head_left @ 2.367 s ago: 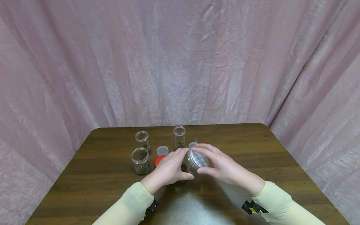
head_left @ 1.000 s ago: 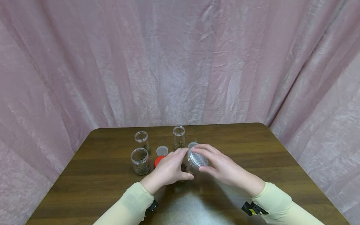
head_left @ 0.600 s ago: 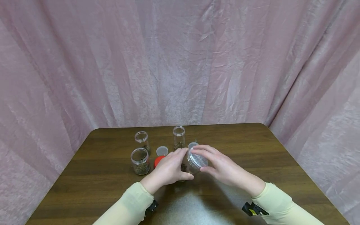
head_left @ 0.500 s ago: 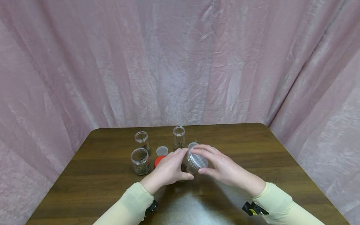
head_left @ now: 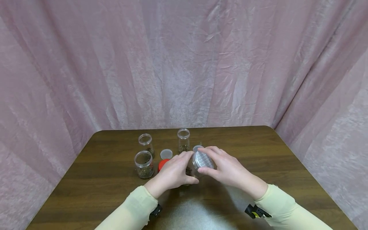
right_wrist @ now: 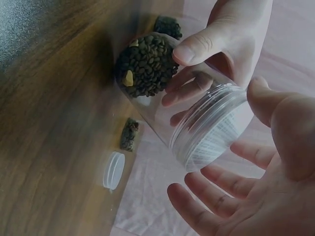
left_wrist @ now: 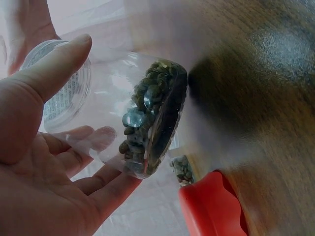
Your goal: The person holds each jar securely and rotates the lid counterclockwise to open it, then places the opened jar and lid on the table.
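Note:
My left hand point(head_left: 173, 172) grips a clear jar point(left_wrist: 108, 88) from its left side, thumb on one side and fingers on the other. The jar leans over, its base close to the table, and dark bean-like pieces point(right_wrist: 150, 66) have gathered at the bottom with a few yellow bits. On its mouth sits a clear screw lid point(head_left: 203, 160) with a silvery patterned top, facing right. My right hand point(head_left: 227, 167) holds this lid by the rim, thumb on the near side and fingertips on the far side.
Two uncapped jars, a wide one point(head_left: 144, 164) and a narrower one point(head_left: 145, 143), stand at left with dark contents. Another narrow jar point(head_left: 183, 140) is at the back. A grey lid point(head_left: 166, 154), a red object point(head_left: 163, 164) and a second small lid point(head_left: 197, 148) lie near the hands.
My right thumb and fingers have shifted along the lid's rim, up and slightly left, and the lid's top catches the light differently. My left hand and the jar keep their place.

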Available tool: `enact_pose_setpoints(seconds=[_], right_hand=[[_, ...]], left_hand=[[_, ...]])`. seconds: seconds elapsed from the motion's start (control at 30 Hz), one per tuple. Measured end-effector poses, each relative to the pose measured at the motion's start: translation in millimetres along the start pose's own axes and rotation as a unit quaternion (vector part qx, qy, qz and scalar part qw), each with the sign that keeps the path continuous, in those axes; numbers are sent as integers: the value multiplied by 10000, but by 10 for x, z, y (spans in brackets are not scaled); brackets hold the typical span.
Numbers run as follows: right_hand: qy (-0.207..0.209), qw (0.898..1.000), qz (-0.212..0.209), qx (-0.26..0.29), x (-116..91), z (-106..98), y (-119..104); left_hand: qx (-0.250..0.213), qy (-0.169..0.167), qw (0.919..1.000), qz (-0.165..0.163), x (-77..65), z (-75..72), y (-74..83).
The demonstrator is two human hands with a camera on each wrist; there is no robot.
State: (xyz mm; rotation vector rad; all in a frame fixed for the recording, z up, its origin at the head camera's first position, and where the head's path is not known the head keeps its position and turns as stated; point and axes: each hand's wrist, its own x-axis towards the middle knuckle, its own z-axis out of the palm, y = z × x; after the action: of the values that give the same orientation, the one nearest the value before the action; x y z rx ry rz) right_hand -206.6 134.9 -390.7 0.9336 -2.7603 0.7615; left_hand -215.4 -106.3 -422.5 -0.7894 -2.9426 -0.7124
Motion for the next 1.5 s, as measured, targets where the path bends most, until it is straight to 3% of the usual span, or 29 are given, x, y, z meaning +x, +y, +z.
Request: enact_pose_setpoints(seconds=[0.8, 1.2, 1.37, 1.5], right_hand=[[-326, 9946, -918, 361, 8, 17, 71], [-382, 9917, -1164, 380, 4, 3, 73], [-293, 9921, -1129, 450, 0, 16, 61], [-108, 9962, -776, 386, -3, 24, 32]], left_hand=[[15, 14, 9999, 120, 3, 20, -40], [-9, -28, 9999, 117, 0, 7, -37], [32, 1, 9999, 139, -2, 7, -33], [75, 36, 9998, 154, -4, 10, -29]])
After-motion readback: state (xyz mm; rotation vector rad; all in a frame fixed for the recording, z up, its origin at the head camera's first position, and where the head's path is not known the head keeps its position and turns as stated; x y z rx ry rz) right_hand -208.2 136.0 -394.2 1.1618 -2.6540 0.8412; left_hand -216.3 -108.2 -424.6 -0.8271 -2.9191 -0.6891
